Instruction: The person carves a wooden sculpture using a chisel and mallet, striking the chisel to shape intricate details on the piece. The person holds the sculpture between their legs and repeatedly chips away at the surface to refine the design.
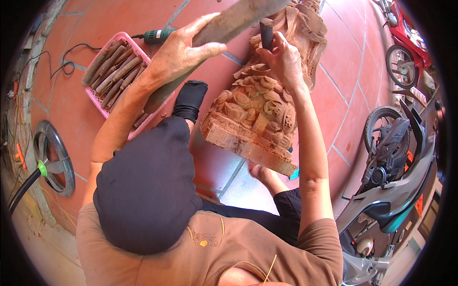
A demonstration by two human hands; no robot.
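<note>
Carving (257, 112), one reddish wooden block cut with scrolls and leaves, lies tilted on the red tile floor (95, 28) between the person's legs, its flat base toward them. One left hand (179, 50) is closed around one long wooden mallet (224, 26), held raised above and to the left of the carving. One right hand (284, 59) grips one dark-handled chisel (266, 33) upright, its lower end hidden behind the fingers against the carving's upper part. One bare foot (262, 174) shows just under the carving's base; one black-socked foot (190, 100) rests just left of it. Further left of the carving sits one pink tray (102, 107) filled with many wooden-handled tools, too crowded to count. One green power tool (160, 35) with a black cord lies beyond the tray. One round fan (55, 159) lies far left. Right of the carving stand two motorbikes: one grey (396, 181), one red (405, 43).
</note>
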